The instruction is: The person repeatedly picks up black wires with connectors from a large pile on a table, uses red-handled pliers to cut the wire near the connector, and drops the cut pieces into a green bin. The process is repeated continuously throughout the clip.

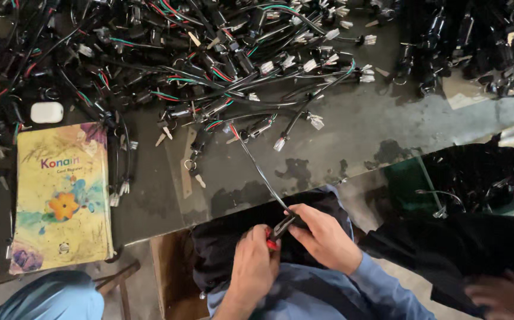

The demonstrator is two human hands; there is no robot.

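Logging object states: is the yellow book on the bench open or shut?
Shut: the yellow book lies flat on the bench, front cover up.

Dark stained workbench, worn concrete floor

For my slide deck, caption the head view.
Left hand and right hand work red-handled pliers on a black cable.
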